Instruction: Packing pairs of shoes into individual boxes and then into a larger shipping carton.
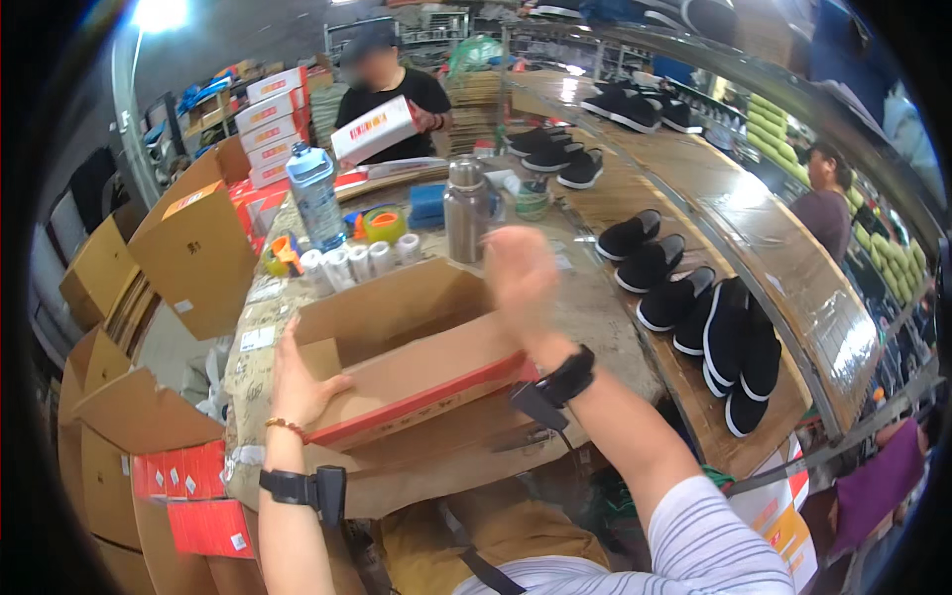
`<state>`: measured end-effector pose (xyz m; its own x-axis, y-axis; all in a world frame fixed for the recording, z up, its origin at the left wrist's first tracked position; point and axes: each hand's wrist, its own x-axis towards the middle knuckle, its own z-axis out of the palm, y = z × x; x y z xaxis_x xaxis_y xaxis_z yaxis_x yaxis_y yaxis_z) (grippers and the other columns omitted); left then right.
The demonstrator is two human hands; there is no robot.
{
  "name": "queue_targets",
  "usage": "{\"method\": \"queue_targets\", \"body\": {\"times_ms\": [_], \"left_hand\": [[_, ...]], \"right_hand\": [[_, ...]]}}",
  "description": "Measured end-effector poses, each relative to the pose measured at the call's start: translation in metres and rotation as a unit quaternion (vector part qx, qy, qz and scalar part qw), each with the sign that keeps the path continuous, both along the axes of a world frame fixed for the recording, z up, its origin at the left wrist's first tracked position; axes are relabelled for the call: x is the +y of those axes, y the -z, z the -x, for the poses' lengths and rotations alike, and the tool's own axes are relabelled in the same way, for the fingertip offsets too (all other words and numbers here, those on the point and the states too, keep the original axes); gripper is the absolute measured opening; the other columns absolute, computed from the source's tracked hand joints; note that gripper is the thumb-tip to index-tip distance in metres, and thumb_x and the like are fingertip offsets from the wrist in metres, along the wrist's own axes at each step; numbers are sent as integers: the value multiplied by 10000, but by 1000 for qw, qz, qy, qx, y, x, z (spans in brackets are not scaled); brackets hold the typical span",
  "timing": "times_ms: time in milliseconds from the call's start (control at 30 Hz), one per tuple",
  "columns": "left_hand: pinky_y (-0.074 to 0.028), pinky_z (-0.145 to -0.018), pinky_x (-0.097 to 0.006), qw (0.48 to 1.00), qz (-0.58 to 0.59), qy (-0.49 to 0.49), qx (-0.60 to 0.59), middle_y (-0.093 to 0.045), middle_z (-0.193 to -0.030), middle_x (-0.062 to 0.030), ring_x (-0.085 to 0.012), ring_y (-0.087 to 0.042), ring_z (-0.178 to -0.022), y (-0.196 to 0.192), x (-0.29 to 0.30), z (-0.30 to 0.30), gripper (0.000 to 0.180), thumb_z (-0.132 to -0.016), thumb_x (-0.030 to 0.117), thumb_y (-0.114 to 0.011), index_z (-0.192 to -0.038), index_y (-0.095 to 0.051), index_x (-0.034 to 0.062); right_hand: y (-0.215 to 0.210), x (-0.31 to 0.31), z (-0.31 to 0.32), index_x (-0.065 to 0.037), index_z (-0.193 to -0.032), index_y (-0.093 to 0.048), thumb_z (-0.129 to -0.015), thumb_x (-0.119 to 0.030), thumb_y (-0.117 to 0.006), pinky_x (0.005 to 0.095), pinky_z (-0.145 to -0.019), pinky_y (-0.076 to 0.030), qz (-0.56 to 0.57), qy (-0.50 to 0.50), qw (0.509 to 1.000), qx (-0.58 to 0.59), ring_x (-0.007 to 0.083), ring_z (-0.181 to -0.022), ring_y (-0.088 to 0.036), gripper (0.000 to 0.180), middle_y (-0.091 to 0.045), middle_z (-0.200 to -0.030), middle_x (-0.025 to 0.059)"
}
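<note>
An open shoe box (416, 392), bare brown inside with red along its outer side, sits tilted at the near edge of the worktable. My left hand (300, 382) grips its left end, thumb over the near wall and fingers along the outside. No contents show in the part of the interior I can see. Above the right end of the box, my right hand (523, 283) is raised and smeared by motion, so its fingers cannot be made out. Just beyond it stands a steel flask (465, 213).
Behind the box are white rolls (359, 263), tape rolls (385, 224) and a large water bottle (317, 198). Black slip-on shoes (674, 297) line the rack at right. Across the table, a person (426, 94) holds a white box (375, 132). Cartons (193, 258) stand at left.
</note>
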<state>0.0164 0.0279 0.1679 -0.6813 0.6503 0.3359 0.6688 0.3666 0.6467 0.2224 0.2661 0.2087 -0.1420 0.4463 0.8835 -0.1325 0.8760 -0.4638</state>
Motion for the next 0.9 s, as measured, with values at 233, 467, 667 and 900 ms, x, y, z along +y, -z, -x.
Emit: {"method": "queue_targets", "body": {"times_ms": [233,467,667,900], "left_hand": [[-362,-1029,-389,956,-182,91,-209,-442,-1293,-174,-334,-434,-1202,35,-18,26,817,-606,60,-815,-1332,-439,73],[-387,-991,-386,993,69,-2,100,-422,-1205,-154,-337,-436,-1151,-9,-2,-34,794,-560,94,-844,-1268,-485,90],[-395,-975,-441,994,-56,-20,90,-469,-1263,-138,-339,-429,-1213,-47,-24,-27,541,-792,203,-673,-1293,-489,115],[-196,-1081,-560,959,164,2,230,-556,-1195,-119,-276,-498,-1146,24,13,-58,495,-855,375,-566,-1293,-513,150]], "right_hand": [[40,5,10,-126,-1209,-564,-717,-334,-767,428,-908,-460,70,-131,901,-407,346,-1106,-538,572,-505,-1219,177],[38,-1,-9,-122,-1177,-560,-713,-310,-770,408,-803,-507,54,15,881,-470,352,-915,-600,543,-495,-1109,162],[11,-23,-40,-79,-1176,-557,-797,-292,-710,379,-819,-487,27,-96,970,-220,310,-968,-591,461,-492,-1124,152],[53,27,-122,-80,-967,-670,-794,-308,-685,384,-797,-497,-26,24,926,-375,322,-911,-614,287,-605,-1058,141]]}}
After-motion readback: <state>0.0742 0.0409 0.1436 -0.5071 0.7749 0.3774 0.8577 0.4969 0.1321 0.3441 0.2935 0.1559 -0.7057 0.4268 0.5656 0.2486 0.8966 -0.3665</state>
